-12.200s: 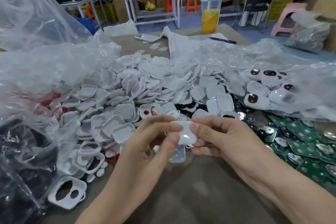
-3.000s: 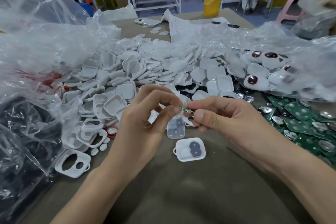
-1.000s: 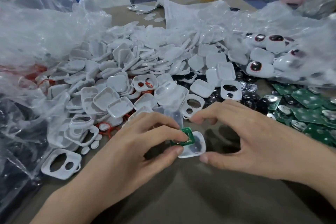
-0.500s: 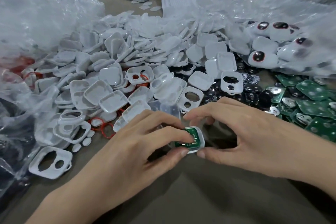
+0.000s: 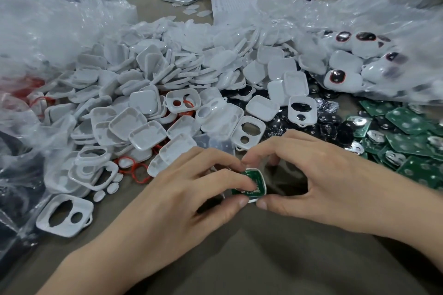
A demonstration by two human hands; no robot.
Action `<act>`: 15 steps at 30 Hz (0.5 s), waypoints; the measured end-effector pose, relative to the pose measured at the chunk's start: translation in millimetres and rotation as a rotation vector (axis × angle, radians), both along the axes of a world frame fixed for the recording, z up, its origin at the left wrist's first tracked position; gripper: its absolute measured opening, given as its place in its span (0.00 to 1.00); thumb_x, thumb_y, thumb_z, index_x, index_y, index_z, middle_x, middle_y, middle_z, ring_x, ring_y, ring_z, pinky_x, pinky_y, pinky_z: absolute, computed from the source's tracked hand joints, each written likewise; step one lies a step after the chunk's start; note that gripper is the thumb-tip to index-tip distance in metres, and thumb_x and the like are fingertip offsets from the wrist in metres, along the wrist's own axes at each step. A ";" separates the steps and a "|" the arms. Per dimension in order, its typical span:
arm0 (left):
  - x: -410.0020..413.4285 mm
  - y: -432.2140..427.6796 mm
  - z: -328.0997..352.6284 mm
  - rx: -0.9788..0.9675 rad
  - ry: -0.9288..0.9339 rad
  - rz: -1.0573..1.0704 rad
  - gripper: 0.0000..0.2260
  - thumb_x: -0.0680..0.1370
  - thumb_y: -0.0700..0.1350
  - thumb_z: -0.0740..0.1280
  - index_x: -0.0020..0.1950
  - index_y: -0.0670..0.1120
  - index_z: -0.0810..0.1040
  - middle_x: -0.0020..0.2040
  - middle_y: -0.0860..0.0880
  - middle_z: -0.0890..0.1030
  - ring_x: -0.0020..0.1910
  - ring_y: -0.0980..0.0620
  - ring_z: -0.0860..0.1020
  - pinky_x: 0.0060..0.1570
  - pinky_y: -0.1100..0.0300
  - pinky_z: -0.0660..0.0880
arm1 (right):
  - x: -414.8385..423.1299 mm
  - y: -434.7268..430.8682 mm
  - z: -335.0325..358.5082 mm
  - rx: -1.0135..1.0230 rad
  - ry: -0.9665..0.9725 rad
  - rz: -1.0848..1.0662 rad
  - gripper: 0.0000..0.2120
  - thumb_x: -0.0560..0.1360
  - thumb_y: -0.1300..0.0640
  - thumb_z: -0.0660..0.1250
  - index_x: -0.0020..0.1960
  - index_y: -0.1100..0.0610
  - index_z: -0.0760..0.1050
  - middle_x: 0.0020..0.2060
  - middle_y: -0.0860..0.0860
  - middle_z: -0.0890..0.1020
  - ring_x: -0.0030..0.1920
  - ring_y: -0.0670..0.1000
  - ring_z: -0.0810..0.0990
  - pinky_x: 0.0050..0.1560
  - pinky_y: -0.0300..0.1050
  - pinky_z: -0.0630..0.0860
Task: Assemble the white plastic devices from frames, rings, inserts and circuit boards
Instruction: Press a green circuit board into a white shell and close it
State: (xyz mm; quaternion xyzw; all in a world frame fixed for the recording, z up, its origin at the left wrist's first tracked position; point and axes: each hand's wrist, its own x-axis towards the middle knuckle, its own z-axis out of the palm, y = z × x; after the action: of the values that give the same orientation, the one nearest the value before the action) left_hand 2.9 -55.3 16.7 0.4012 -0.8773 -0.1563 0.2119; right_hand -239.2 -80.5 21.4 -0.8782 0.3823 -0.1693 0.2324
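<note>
Two hands are engaged at the near middle of the table [image 5: 275, 261].

Item in hand: one white shell [image 5: 262, 185], lying on the table, with one green circuit board [image 5: 249, 176] laid into it.

Left hand [image 5: 189, 196]: curled. The thumb is set against the shell's near edge and the forefinger is pressed down on the board.

Right hand [image 5: 326, 182]: curled. The shell is pinched narrowly between the thumb at the near corner and the forefinger at the far edge.

Step judged in hand: seating of the board in the shell. Whether the board is fully home cannot be told, as fingers cover much of it.

Next move, as judged: even downward pressure is called for until the board sits level, while the shell is steadied against sliding. A matching cover is then likely needed.

Stock noted:
- Heap of white covers [image 5: 167, 74], far and left.
- Frame with two holes [image 5: 64, 217], near left.
- Red rings [image 5: 140, 171], just left of the hands.
- Black inserts [image 5: 335, 124], far right of the hands.
- Spare green boards [image 5: 407, 132], right.
- Finished devices [image 5: 341, 79], far right, partly under a clear bag [image 5: 383, 19].
</note>
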 end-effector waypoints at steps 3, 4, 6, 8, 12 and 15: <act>0.1 -0.2 0.6 0.000 0.000 0.001 0.09 0.81 0.55 0.64 0.58 0.59 0.81 0.60 0.62 0.76 0.58 0.56 0.77 0.55 0.62 0.73 | -0.1 -0.1 -0.2 0.010 -0.008 0.002 0.21 0.71 0.35 0.66 0.62 0.35 0.68 0.55 0.29 0.72 0.60 0.38 0.72 0.56 0.26 0.67; 0.0 -0.2 1.0 0.004 -0.002 0.001 0.10 0.81 0.55 0.64 0.58 0.59 0.82 0.60 0.62 0.76 0.57 0.56 0.77 0.55 0.62 0.73 | 0.0 0.0 -0.1 0.012 -0.009 0.003 0.21 0.71 0.35 0.66 0.62 0.35 0.68 0.55 0.28 0.72 0.60 0.38 0.72 0.56 0.26 0.67; -0.1 0.2 1.8 0.010 -0.001 0.001 0.10 0.81 0.55 0.64 0.58 0.59 0.82 0.59 0.62 0.75 0.56 0.56 0.78 0.54 0.61 0.73 | 0.0 0.2 0.0 0.015 -0.011 0.002 0.21 0.71 0.35 0.66 0.62 0.34 0.68 0.55 0.27 0.72 0.60 0.37 0.72 0.56 0.25 0.67; -0.3 1.1 2.3 0.017 0.003 0.001 0.10 0.81 0.55 0.64 0.58 0.58 0.82 0.59 0.62 0.75 0.56 0.56 0.78 0.54 0.60 0.74 | 0.0 0.2 0.2 0.016 -0.013 -0.001 0.21 0.71 0.34 0.65 0.62 0.34 0.68 0.55 0.28 0.72 0.60 0.37 0.72 0.56 0.25 0.67; 0.0 1.8 2.7 0.017 0.008 0.003 0.10 0.81 0.56 0.64 0.58 0.58 0.82 0.58 0.61 0.75 0.55 0.55 0.79 0.52 0.59 0.75 | -0.4 -0.3 -0.3 0.015 -0.010 -0.005 0.21 0.71 0.33 0.65 0.62 0.34 0.68 0.55 0.30 0.73 0.60 0.37 0.72 0.55 0.26 0.67; 0.1 1.0 2.1 0.016 0.002 0.000 0.10 0.81 0.55 0.64 0.58 0.58 0.82 0.58 0.61 0.75 0.55 0.55 0.78 0.53 0.60 0.74 | -0.8 -0.6 -0.6 0.017 -0.008 0.001 0.21 0.71 0.34 0.65 0.62 0.34 0.68 0.55 0.31 0.74 0.61 0.38 0.72 0.57 0.29 0.68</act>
State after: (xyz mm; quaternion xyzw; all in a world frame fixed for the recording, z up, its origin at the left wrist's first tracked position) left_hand 3.0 -54.3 18.8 0.4026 -0.8759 -0.1639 0.2097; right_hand -240.0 -81.1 20.8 -0.8757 0.3822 -0.1694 0.2415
